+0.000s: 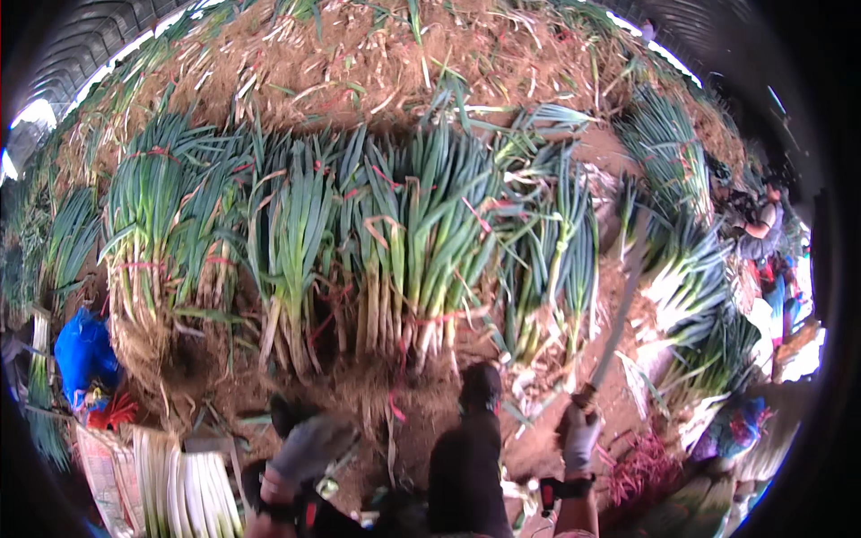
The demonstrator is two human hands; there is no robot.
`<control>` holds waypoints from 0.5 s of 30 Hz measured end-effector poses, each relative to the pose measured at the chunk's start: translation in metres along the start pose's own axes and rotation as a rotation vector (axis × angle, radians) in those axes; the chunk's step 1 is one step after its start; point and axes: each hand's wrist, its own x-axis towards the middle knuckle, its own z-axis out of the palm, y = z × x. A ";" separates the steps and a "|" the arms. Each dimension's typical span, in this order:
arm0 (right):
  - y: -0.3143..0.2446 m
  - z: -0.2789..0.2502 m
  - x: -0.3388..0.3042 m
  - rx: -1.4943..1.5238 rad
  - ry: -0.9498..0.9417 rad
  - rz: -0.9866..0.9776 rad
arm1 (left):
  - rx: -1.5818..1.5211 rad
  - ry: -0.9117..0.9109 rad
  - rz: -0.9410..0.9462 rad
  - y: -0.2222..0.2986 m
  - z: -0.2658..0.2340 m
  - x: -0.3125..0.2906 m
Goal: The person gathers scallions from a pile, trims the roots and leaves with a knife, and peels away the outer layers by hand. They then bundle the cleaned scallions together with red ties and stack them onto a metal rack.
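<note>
My right hand [581, 437], in a pale glove, is closed around the handle of a long-bladed knife [615, 330], its blade pointing up and away. Low and left of centre is my left hand [314, 446], in a grey glove and smeared by motion, so its fingers cannot be read. Beyond both hands stands a row of tied bundles of long green onions [296, 233], roots toward me and green tops away. One bundle [430, 251] stands at the middle with red ties around it. My dark-clad leg and shoe [480, 394] are between my hands.
Trimmed white onion stalks [184, 489] lie at lower left, beside a blue plastic bag [85, 350]. Red ties [641, 466] are heaped at lower right. More green onions [691, 278] lie on the right. Another person [762, 220] is at far right. Soil and loose onions [359, 63] spread behind.
</note>
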 end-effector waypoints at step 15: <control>-0.124 -0.021 -0.046 -0.598 -0.211 -0.631 | 0.086 -0.238 -0.054 0.030 -0.028 -0.038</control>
